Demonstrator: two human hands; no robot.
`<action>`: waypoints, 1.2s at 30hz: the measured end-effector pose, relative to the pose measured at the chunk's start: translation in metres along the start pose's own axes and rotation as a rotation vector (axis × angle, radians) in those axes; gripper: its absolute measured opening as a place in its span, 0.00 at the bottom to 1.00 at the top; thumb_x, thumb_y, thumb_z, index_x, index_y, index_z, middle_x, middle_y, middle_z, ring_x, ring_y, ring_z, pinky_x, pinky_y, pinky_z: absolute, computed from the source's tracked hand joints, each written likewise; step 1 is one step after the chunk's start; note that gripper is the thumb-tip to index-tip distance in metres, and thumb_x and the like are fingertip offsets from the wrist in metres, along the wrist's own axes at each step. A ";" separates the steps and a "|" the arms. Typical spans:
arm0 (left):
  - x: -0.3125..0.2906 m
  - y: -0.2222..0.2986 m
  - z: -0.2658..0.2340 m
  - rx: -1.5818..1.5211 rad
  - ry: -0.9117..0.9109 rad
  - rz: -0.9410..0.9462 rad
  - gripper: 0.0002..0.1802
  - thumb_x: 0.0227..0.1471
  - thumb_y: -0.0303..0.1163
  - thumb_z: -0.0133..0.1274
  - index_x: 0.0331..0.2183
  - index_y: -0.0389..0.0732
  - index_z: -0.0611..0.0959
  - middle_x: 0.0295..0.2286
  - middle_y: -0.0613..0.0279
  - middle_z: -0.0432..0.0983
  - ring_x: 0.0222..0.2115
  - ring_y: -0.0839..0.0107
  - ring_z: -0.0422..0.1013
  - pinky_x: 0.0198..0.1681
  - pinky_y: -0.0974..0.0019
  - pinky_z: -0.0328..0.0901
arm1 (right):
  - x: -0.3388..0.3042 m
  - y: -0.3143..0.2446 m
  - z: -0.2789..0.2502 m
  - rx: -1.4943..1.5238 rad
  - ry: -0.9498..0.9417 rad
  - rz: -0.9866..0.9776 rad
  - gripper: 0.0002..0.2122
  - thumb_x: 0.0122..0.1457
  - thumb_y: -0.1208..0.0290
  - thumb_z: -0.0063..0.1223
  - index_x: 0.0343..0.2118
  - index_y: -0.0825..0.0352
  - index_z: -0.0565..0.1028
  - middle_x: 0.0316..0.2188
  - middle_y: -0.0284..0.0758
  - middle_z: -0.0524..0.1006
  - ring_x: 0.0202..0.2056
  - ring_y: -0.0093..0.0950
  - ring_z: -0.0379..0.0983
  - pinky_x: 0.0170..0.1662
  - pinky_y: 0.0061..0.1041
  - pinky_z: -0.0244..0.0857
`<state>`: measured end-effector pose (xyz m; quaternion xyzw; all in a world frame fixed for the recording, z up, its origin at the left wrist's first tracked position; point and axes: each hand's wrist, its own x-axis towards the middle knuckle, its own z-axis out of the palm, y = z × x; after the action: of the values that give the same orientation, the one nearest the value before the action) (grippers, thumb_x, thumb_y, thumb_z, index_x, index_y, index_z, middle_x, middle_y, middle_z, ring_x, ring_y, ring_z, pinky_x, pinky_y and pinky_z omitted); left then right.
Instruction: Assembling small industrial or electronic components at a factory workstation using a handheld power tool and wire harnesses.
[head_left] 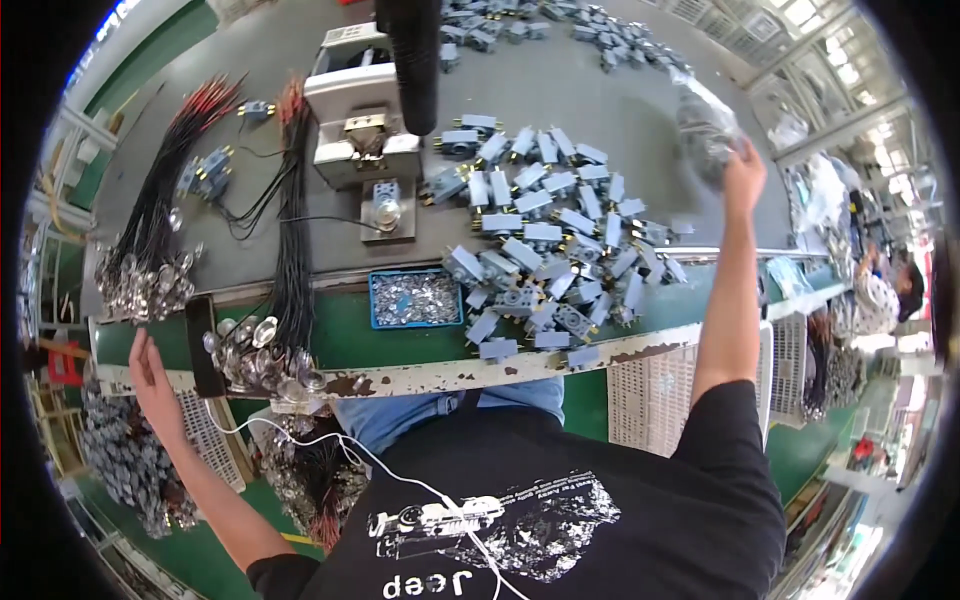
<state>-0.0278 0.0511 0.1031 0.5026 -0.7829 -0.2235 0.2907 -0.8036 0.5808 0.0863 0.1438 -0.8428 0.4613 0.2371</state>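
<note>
**Two hands well apart: right hand (745,176) on clear plastic bag (709,138), left hand (152,381) holding nothing visible**

Right grip: fingers closed on the bag's near edge, thumb side inward. Blur hides the exact pinch; can't tell how firm. Bag hangs beyond and left of that grip, above the grey bench (650,160), long axis pointing away from the body and leaning left.

Key relation: loose pile of grey-blue blocks (543,232) sits left of the right grip and mostly closer to the body, block axes every which way. Right hand is clearly the nearer one; left is across the bench.

Left grip: fingers extended, slightly spread, tips just beside the metal discs (150,288) ending a wire bundle (165,165). Contact: can't tell. Dark slab (205,345) right of its fingers, blue tray (373,315) further right.
</note>
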 end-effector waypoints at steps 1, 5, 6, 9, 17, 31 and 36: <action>-0.008 0.017 -0.009 -0.051 0.018 0.018 0.25 0.70 0.40 0.46 0.62 0.39 0.71 0.60 0.54 0.69 0.61 0.65 0.65 0.64 0.63 0.58 | -0.019 -0.058 0.006 0.054 -0.053 0.036 0.19 0.63 0.67 0.56 0.55 0.68 0.78 0.42 0.32 0.83 0.37 0.21 0.73 0.41 0.22 0.65; -0.013 0.099 0.003 -0.259 -0.089 0.233 0.22 0.69 0.33 0.46 0.62 0.39 0.71 0.61 0.55 0.67 0.60 0.65 0.66 0.65 0.62 0.58 | -0.057 -0.177 -0.043 0.408 -0.139 0.070 0.20 0.65 0.73 0.54 0.60 0.73 0.72 0.49 0.39 0.80 0.47 0.28 0.78 0.53 0.25 0.70; -0.008 0.125 0.012 -0.320 -0.142 0.336 0.23 0.69 0.31 0.46 0.62 0.38 0.71 0.62 0.55 0.66 0.60 0.63 0.67 0.65 0.61 0.57 | -0.058 -0.186 -0.064 0.496 -0.166 0.079 0.20 0.65 0.74 0.53 0.59 0.74 0.71 0.50 0.39 0.80 0.46 0.29 0.78 0.52 0.28 0.72; 0.004 0.196 0.039 -0.302 -0.333 0.667 0.33 0.58 0.37 0.61 0.61 0.39 0.71 0.62 0.52 0.66 0.61 0.59 0.65 0.64 0.57 0.59 | -0.095 -0.219 -0.075 0.799 -0.278 0.200 0.14 0.64 0.68 0.61 0.48 0.72 0.79 0.39 0.39 0.82 0.35 0.29 0.80 0.40 0.30 0.77; -0.002 0.279 0.097 -0.698 -1.091 0.533 0.36 0.52 0.39 0.68 0.59 0.39 0.75 0.51 0.59 0.77 0.54 0.69 0.70 0.60 0.61 0.62 | -0.220 -0.250 0.012 1.202 -0.929 0.835 0.14 0.64 0.75 0.57 0.51 0.73 0.76 0.46 0.43 0.81 0.44 0.35 0.81 0.49 0.33 0.79; 0.020 0.353 0.066 -0.697 -0.590 0.810 0.13 0.59 0.26 0.58 0.45 0.45 0.88 0.39 0.61 0.74 0.37 0.62 0.77 0.41 0.65 0.74 | -0.184 -0.294 0.008 1.369 -0.857 0.204 0.37 0.62 0.61 0.61 0.69 0.72 0.57 0.65 0.49 0.66 0.63 0.38 0.66 0.65 0.40 0.60; 0.059 0.386 0.119 -0.592 0.281 1.969 0.11 0.60 0.25 0.56 0.44 0.43 0.87 0.28 0.62 0.73 0.28 0.66 0.74 0.33 0.67 0.69 | -0.206 -0.367 0.022 0.885 -0.758 -0.352 0.30 0.55 0.64 0.72 0.58 0.71 0.72 0.55 0.42 0.75 0.54 0.29 0.73 0.57 0.30 0.66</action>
<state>-0.3815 0.1568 0.2780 -0.4294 -0.7199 -0.0097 0.5452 -0.4663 0.3715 0.2271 0.5202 -0.5605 0.6382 -0.0890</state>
